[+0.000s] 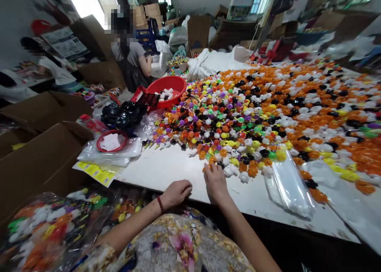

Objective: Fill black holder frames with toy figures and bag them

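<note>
My right hand [215, 181] reaches to the near edge of a large pile of small plastic novelty pieces [226, 125], with its fingers bent down round a small orange plastic piece [212, 160]. White, yellow and black pieces lie just beyond those fingertips. My left hand [177, 192], below a dark red bead bracelet [160, 204], rests by the front edge of the white table [166, 164]. Its fingers are curled inward, and what they hold, if anything, is hidden. Clear plastic bags [290, 184] lie flat on the table to the right of my right hand.
To the left lie a small red basket [112, 149] with white paper and more clear bags [131, 151]. A big red basin [178, 85] stands behind a black plastic bag [126, 114]. Open cartons [35, 164] and a filled bag [44, 232] crowd the left. A co-worker [129, 61] stands beyond.
</note>
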`<state>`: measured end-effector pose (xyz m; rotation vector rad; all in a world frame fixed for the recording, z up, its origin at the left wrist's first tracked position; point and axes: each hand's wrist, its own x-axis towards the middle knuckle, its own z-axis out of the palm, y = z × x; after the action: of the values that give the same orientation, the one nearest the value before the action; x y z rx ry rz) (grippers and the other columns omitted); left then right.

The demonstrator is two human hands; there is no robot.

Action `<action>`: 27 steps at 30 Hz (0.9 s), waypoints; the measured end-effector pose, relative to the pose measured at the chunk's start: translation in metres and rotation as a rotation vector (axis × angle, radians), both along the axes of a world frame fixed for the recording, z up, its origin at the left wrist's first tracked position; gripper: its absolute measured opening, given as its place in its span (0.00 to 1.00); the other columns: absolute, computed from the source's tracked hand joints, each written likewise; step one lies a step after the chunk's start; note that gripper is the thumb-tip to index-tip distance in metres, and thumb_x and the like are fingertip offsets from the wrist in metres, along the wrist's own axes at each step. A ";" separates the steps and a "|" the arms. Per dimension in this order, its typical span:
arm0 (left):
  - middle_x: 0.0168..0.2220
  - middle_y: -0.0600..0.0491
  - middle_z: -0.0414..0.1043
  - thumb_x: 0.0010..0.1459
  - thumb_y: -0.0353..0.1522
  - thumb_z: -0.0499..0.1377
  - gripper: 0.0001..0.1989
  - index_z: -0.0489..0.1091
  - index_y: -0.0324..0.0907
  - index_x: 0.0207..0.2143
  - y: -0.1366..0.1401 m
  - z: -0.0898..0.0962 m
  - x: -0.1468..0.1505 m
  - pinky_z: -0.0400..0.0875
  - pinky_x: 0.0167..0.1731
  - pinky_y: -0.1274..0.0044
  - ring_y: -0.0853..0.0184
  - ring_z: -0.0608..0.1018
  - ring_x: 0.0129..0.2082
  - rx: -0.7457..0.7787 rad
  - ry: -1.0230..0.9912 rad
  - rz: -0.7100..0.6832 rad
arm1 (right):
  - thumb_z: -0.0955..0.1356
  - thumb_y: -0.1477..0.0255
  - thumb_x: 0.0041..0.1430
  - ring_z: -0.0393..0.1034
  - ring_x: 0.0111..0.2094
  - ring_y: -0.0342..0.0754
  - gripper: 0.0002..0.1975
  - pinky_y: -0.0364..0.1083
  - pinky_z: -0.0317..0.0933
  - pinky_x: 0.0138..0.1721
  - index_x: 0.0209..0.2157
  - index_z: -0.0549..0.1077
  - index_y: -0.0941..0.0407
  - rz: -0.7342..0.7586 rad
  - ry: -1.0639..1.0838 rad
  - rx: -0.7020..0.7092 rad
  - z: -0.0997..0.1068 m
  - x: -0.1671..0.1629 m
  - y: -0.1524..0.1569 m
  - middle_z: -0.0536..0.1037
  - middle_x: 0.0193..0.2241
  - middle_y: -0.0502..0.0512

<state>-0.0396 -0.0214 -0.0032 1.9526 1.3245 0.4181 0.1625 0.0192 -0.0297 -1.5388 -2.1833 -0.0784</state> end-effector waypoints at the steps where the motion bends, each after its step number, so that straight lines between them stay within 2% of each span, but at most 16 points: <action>1: 0.31 0.52 0.74 0.61 0.36 0.51 0.11 0.71 0.42 0.33 0.000 -0.002 -0.002 0.68 0.37 0.76 0.66 0.74 0.33 -0.037 -0.053 0.039 | 0.61 0.78 0.63 0.64 0.44 0.57 0.18 0.53 0.63 0.43 0.52 0.73 0.58 -0.045 -0.022 0.005 0.007 -0.002 0.012 0.73 0.48 0.67; 4: 0.29 0.53 0.73 0.59 0.37 0.52 0.12 0.72 0.41 0.35 0.001 -0.009 -0.010 0.67 0.32 0.77 0.68 0.72 0.29 -0.148 -0.239 0.152 | 0.63 0.76 0.62 0.61 0.49 0.59 0.18 0.55 0.59 0.46 0.53 0.72 0.57 -0.087 -0.050 0.008 0.030 -0.007 0.045 0.71 0.50 0.67; 8: 0.28 0.53 0.73 0.57 0.40 0.55 0.14 0.72 0.40 0.37 0.002 -0.016 -0.013 0.65 0.27 0.79 0.70 0.70 0.27 -0.246 -0.446 0.266 | 0.62 0.79 0.60 0.61 0.49 0.59 0.19 0.53 0.56 0.47 0.52 0.72 0.58 -0.027 -0.143 -0.069 0.050 -0.017 0.083 0.73 0.49 0.66; 10: 0.27 0.53 0.73 0.56 0.40 0.56 0.14 0.73 0.39 0.38 0.002 -0.020 -0.012 0.64 0.26 0.80 0.71 0.70 0.26 -0.300 -0.535 0.290 | 0.62 0.80 0.59 0.61 0.47 0.59 0.17 0.52 0.56 0.45 0.48 0.74 0.60 0.003 -0.215 -0.108 0.052 -0.023 0.096 0.74 0.45 0.67; 13: 0.26 0.53 0.73 0.55 0.40 0.58 0.14 0.74 0.39 0.37 0.002 -0.026 -0.010 0.65 0.26 0.80 0.72 0.71 0.25 -0.315 -0.601 0.296 | 0.63 0.81 0.57 0.62 0.42 0.58 0.14 0.51 0.55 0.40 0.43 0.75 0.62 0.009 -0.260 -0.092 0.049 -0.032 0.113 0.74 0.41 0.69; 16: 0.26 0.53 0.74 0.56 0.40 0.58 0.14 0.75 0.39 0.36 0.006 -0.026 -0.014 0.66 0.27 0.80 0.72 0.71 0.25 -0.308 -0.598 0.288 | 0.62 0.81 0.58 0.63 0.39 0.57 0.12 0.51 0.54 0.37 0.40 0.75 0.60 0.011 -0.204 -0.058 0.046 -0.034 0.127 0.74 0.38 0.68; 18: 0.25 0.53 0.74 0.57 0.41 0.57 0.14 0.75 0.39 0.34 0.014 -0.017 -0.026 0.67 0.27 0.80 0.72 0.72 0.24 -0.263 -0.550 0.315 | 0.61 0.79 0.60 0.64 0.37 0.57 0.11 0.51 0.55 0.36 0.38 0.74 0.59 0.027 -0.104 -0.041 0.047 -0.032 0.129 0.73 0.35 0.66; 20: 0.26 0.53 0.75 0.58 0.40 0.56 0.13 0.74 0.40 0.31 0.027 0.000 -0.045 0.68 0.29 0.79 0.70 0.73 0.26 -0.124 -0.468 0.407 | 0.59 0.76 0.62 0.66 0.36 0.56 0.11 0.51 0.58 0.36 0.37 0.72 0.57 0.052 0.068 -0.022 0.047 -0.030 0.121 0.73 0.33 0.63; 22: 0.27 0.53 0.75 0.59 0.37 0.55 0.12 0.73 0.40 0.29 0.045 0.022 -0.068 0.69 0.31 0.79 0.69 0.74 0.28 0.075 -0.384 0.532 | 0.56 0.73 0.65 0.68 0.33 0.55 0.12 0.50 0.60 0.35 0.38 0.70 0.55 0.081 0.274 -0.021 0.044 -0.030 0.100 0.73 0.31 0.60; 25: 0.25 0.54 0.74 0.60 0.34 0.53 0.11 0.72 0.40 0.28 0.076 0.051 -0.098 0.68 0.30 0.79 0.70 0.74 0.27 0.257 -0.229 0.656 | 0.54 0.68 0.68 0.69 0.29 0.52 0.13 0.48 0.63 0.30 0.39 0.68 0.53 0.150 0.471 -0.066 0.031 -0.036 0.047 0.74 0.29 0.56; 27: 0.24 0.56 0.73 0.60 0.32 0.52 0.11 0.72 0.40 0.28 0.096 0.066 -0.108 0.67 0.28 0.80 0.70 0.73 0.25 0.310 -0.086 0.688 | 0.56 0.69 0.69 0.71 0.28 0.50 0.12 0.47 0.64 0.29 0.40 0.68 0.53 0.254 0.466 -0.098 0.016 -0.042 0.010 0.75 0.29 0.54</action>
<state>-0.1476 0.0750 0.0626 1.6309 1.9472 1.0758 0.1205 0.0290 -0.0140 -1.1670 -1.9990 0.4306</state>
